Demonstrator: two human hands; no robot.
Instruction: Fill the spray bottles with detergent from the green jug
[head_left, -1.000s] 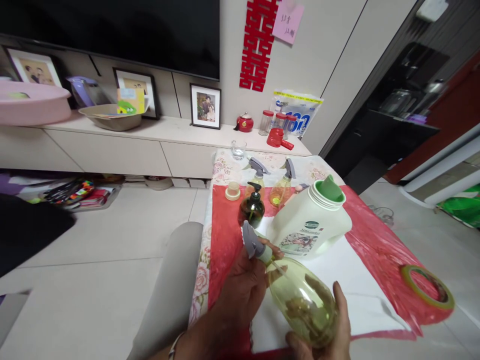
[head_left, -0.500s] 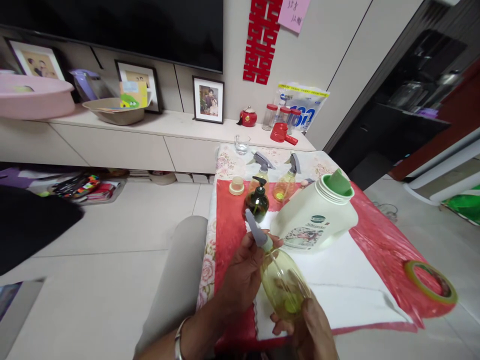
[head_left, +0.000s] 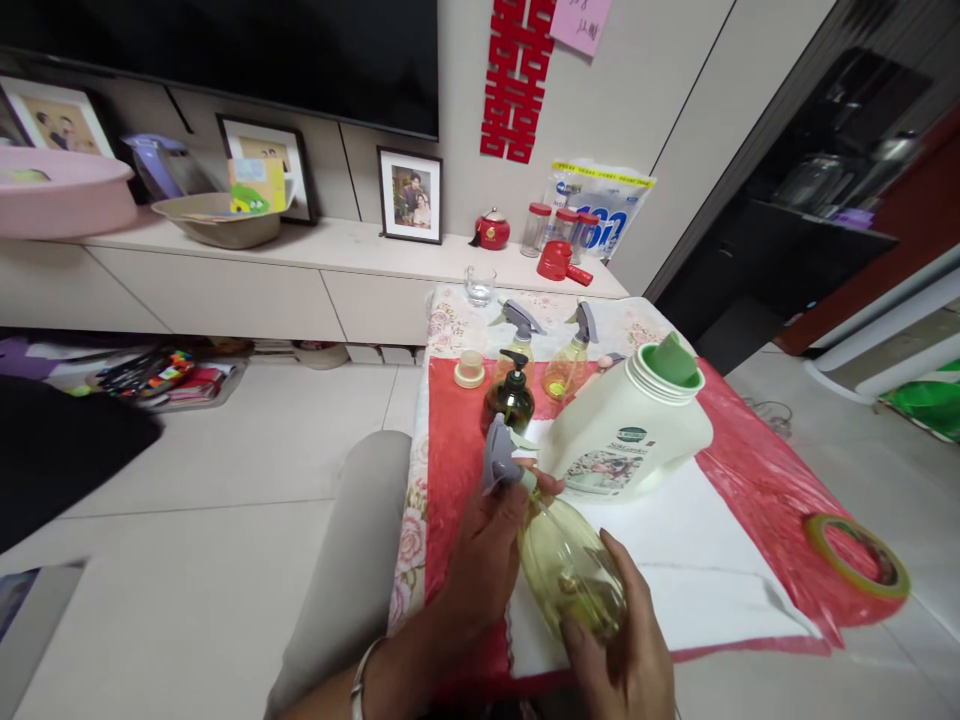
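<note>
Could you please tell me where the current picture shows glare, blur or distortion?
Head view: bright glints on the held spray bottle; head view: pale sheen on the red plastic sheet; head view: the dark cabinet at right looks soft; head view: the tape roll seems stretched, perhaps by a wide lens.

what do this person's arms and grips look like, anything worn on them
No glove shows on the left grip or the right grip. A narrow, silver-coloured bangle circles the left wrist, and no sleeve shows there. Little of the right arm is in view.
</note>
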